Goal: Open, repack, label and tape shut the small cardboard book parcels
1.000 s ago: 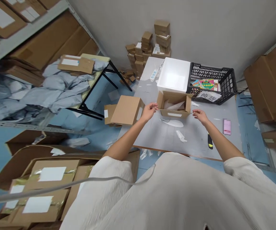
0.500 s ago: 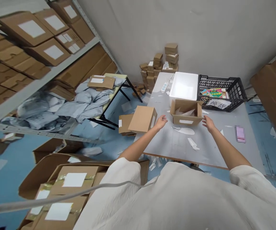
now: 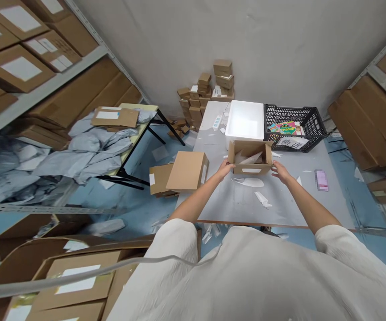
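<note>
An open-topped cardboard box (image 3: pixel 259 169) stands on the grey table, with a white label on its near side and pale, crumpled sheet-like material inside. My left hand (image 3: pixel 225 170) grips its near left corner, fingers closed on the cardboard. At the near right corner my right hand (image 3: pixel 281 172) has its fingertips curled against the box edge. Directly behind the box is a white plastic bin (image 3: pixel 246 119). Beside that bin, a black plastic crate (image 3: pixel 308 141) holds colourful printed packs and carries a handwritten paper sign.
A closed carton (image 3: pixel 186 170) stands left of the table (image 3: pixel 289 203). Scraps of paper (image 3: pixel 262 199) and a pink item (image 3: pixel 321 180) lie on the tabletop. Grey parcels (image 3: pixel 89 154) cover a side table; loaded shelves flank both sides. Several small boxes (image 3: pixel 224 73) are stacked by the wall.
My hands have closed in from beside the box to touch its near corners. The camera view has turned slightly right, shifting the scene leftward.
</note>
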The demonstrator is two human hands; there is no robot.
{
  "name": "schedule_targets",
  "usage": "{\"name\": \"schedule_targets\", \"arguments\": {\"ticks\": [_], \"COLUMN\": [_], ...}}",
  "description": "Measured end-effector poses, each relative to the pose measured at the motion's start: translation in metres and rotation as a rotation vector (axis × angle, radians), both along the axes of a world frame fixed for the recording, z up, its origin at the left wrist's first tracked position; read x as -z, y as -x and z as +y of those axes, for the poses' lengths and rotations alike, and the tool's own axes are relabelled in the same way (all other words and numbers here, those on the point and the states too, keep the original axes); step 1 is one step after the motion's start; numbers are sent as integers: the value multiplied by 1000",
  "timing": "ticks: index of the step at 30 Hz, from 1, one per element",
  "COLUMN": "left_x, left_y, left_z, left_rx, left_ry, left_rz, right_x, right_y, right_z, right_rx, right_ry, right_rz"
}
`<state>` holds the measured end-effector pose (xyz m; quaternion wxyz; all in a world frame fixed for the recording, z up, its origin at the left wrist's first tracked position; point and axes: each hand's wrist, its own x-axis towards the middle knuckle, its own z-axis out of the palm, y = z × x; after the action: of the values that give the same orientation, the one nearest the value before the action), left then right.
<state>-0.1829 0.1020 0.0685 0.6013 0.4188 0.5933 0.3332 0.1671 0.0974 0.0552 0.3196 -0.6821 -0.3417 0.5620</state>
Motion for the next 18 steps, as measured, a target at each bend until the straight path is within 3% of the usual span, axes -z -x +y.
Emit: {"name": "schedule_targets", "arguments": {"ticks": [6,11,18], "left_x": [4,16,26], "left_y": [-1,5,2], "left_z": [4,5,-3], "left_rx": [-49,-92,-142], "left_ry": [-14,103,141], "left_rz": [37,24,62], "right_x": [1,2,3], "right_y": [-1,-4,-8], "right_z": [-6,-17,-27], "right_rx": [-4,19,-13], "right_ry": [21,67,73], "right_rz": [3,38,13]}}
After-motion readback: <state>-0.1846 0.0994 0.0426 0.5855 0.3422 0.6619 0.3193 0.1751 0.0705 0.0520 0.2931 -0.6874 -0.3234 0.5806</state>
